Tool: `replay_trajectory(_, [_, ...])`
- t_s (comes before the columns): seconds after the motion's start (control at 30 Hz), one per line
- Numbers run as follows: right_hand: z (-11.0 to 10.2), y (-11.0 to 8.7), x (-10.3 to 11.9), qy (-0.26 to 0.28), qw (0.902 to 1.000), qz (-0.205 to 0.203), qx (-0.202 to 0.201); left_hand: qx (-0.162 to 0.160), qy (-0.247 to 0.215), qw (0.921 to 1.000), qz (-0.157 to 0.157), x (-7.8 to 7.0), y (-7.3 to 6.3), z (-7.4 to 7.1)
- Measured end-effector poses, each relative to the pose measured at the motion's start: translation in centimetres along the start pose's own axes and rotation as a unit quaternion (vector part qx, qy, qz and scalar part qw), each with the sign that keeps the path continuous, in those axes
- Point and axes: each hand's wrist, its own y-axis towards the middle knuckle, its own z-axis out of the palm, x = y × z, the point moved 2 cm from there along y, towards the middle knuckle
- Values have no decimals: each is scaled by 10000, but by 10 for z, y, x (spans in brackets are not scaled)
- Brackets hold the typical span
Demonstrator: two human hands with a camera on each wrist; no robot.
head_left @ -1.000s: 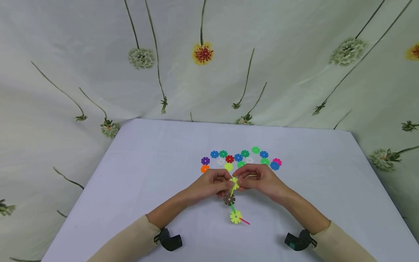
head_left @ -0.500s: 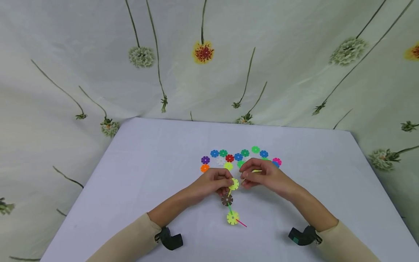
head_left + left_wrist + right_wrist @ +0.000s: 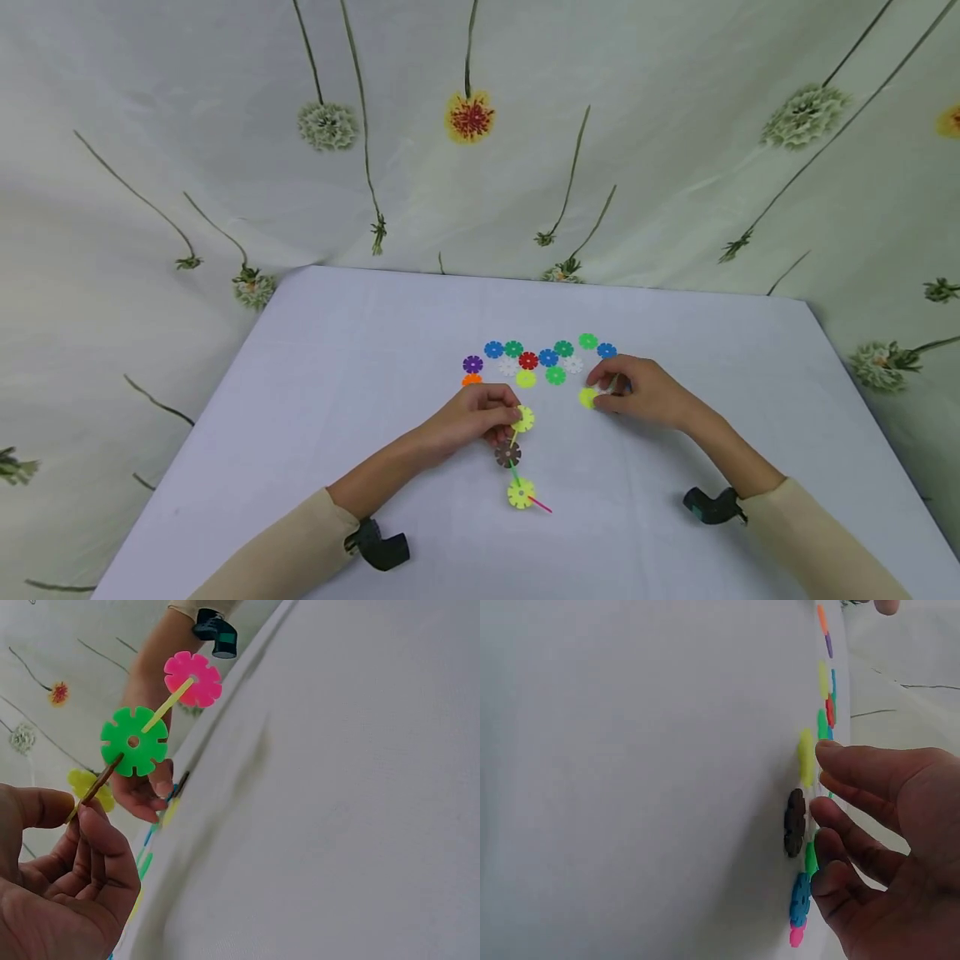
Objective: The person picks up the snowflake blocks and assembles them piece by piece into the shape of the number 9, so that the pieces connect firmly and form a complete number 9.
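My left hand point(image 3: 472, 418) pinches the top of a chain of notched plastic snowflake discs, hanging above the table. Down the chain come a yellow disc point(image 3: 525, 418), a brown disc point(image 3: 507, 454), a lower yellow disc point(image 3: 521, 493) and a pink disc point(image 3: 542, 505) seen edge-on. The left wrist view shows the chain's green disc point(image 3: 135, 741) face-on. My right hand point(image 3: 648, 393) hovers over loose discs, fingers relaxed and parted, holding nothing. Its thumb is close to a loose yellow disc point(image 3: 805, 757); a loose brown disc point(image 3: 795, 823) lies near its fingers.
Several loose discs lie in a loose band on the white table point(image 3: 360, 333), among them a red disc point(image 3: 528, 360), a purple disc point(image 3: 472, 364) and a white disc point(image 3: 573, 365). A flower-print cloth point(image 3: 405, 167) hangs behind the table's back edge.
My right hand has let go of the chain and moved right, to the loose discs. My left hand still pinches the chain, which has shifted slightly left.
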Motion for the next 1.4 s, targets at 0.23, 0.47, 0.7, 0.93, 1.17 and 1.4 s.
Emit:
replay_trajectory(0.23, [10, 5, 8, -878, 9959, -56, -184, 32, -27, 10000, 15, 0, 0, -1])
replay_trajectory(0.47, [7, 5, 16, -547, 9983, -138, -155, 55, -40, 10000, 8, -1, 1, 0])
replay_trajectory(0.7, [11, 1, 23, 400, 9977, -451, -296, 8, -28, 10000, 5, -2, 0, 0])
replay_trajectory(0.93, [15, -5, 43, 1107, 9918, -544, -330, 2, -31, 10000, -43, -1, 3, 4])
replay_trajectory(1.17, [24, -10, 60, 1529, 9835, -930, -256, 20, -57, 10000, 0, -1, 3, 6])
replay_trajectory(1.4, [30, -10, 64, 1637, 9818, -931, -232, 77, -55, 9999, 50, -2, 2, 7])
